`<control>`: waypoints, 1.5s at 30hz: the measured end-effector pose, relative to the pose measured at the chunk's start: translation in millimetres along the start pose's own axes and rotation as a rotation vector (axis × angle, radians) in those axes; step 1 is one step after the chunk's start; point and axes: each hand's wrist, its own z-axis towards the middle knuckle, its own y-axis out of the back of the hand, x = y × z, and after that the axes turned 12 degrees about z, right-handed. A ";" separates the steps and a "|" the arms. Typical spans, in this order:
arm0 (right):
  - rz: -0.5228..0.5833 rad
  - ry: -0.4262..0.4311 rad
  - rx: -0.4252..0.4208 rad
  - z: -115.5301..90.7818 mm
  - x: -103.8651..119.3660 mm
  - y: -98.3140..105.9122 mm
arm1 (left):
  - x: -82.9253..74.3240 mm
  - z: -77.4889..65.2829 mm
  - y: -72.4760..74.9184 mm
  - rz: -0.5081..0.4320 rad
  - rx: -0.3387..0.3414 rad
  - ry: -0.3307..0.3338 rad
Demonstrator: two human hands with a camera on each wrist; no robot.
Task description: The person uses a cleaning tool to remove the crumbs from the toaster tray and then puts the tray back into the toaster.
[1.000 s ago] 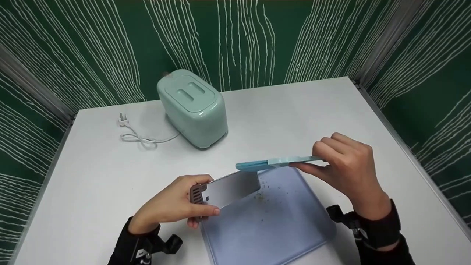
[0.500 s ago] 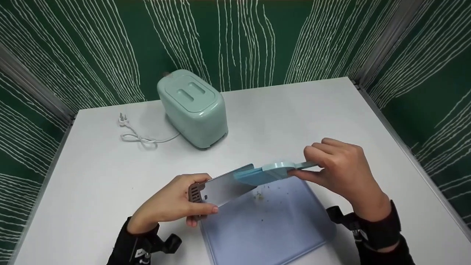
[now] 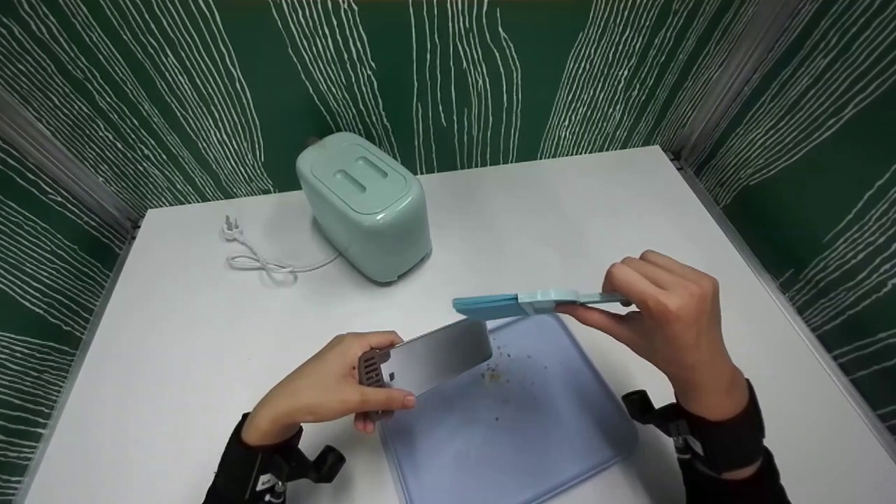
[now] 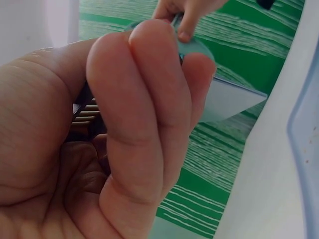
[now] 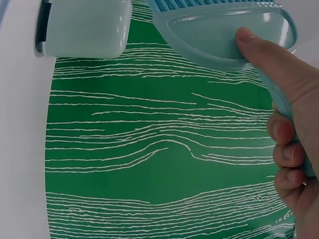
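My left hand (image 3: pixel 329 388) grips the brown slotted end of a metal crumb tray (image 3: pixel 441 358), thumb on the near side. The tray is tilted above a pale blue board (image 3: pixel 521 448), where crumbs (image 3: pixel 493 376) lie scattered. In my right hand (image 3: pixel 668 315) is the handle of a light blue brush (image 3: pixel 549 301). Its bristles hover at the upper far corner of the crumb tray; whether they touch it I cannot tell. The right wrist view shows my thumb pressed on the brush head (image 5: pixel 224 35). In the left wrist view, curled fingers (image 4: pixel 144 109) hide much of the tray.
A mint green toaster (image 3: pixel 367 217) with a lid on top stands at the back left of the white table (image 3: pixel 560 224). Its white cord (image 3: pixel 266 264) and plug (image 3: pixel 232 229) lie to its left. Green walls with white lines enclose the table.
The brush swept down and left over the crumb tray, then came back up and right toward its far corner. The left hand stays nearly still, and the tray's tilt shifts slightly.
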 end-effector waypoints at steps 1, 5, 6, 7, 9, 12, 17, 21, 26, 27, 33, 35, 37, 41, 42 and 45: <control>-0.007 0.015 -0.003 0.1 0.2 -2.1 | -0.1 -0.1 0.1 0.001 0.000 -0.002; -0.039 0.062 0.028 -0.5 0.0 -6.5 | -0.8 -0.6 0.7 0.001 0.003 -0.001; -0.046 0.070 0.045 -0.7 -0.3 -6.8 | -1.0 -0.8 0.9 -0.001 0.003 0.000; -0.053 0.077 0.065 -0.9 -0.5 -6.9 | -1.1 -1.0 1.0 -0.004 0.002 0.002; -0.060 0.087 0.102 -1.4 -0.9 -6.9 | -1.4 -1.5 1.4 -0.008 0.001 0.006; -0.060 0.095 0.165 -2.1 -1.8 -6.7 | -1.9 -2.5 1.8 -0.013 -0.002 0.017; -0.025 0.061 0.257 -3.1 -1.5 -8.4 | -2.3 -4.2 2.8 -0.023 0.003 0.024; 0.009 0.041 0.300 -4.0 -1.0 -9.8 | -2.6 -5.1 3.0 -0.028 0.002 0.023; 0.054 -0.002 0.356 -3.8 -4.4 -0.4 | -2.7 -5.2 3.0 -0.031 0.002 0.012; 0.063 -0.012 0.355 -3.3 -5.6 2.7 | -2.6 -5.0 3.1 -0.032 0.000 0.009; 0.077 -0.055 0.217 -2.0 -9.1 15.0 | -1.3 -4.7 3.2 -0.030 0.000 0.010; 0.083 -0.054 0.183 -1.8 -8.8 14.1 | -0.9 -4.7 2.9 -0.028 0.003 0.013; 0.089 -0.041 0.160 -1.4 -8.0 10.1 | -0.7 -4.7 2.8 -0.025 0.005 0.013; 0.069 0.019 0.164 -1.1 -6.0 2.4 | -1.2 -4.2 2.7 -0.024 0.008 0.009; 0.060 0.032 0.169 -1.4 -5.6 0.9 | -1.3 -4.1 2.8 -0.026 0.009 0.008; 0.027 0.069 0.197 -1.9 -4.6 -2.0 | -2.0 -3.5 2.8 -0.037 0.012 0.003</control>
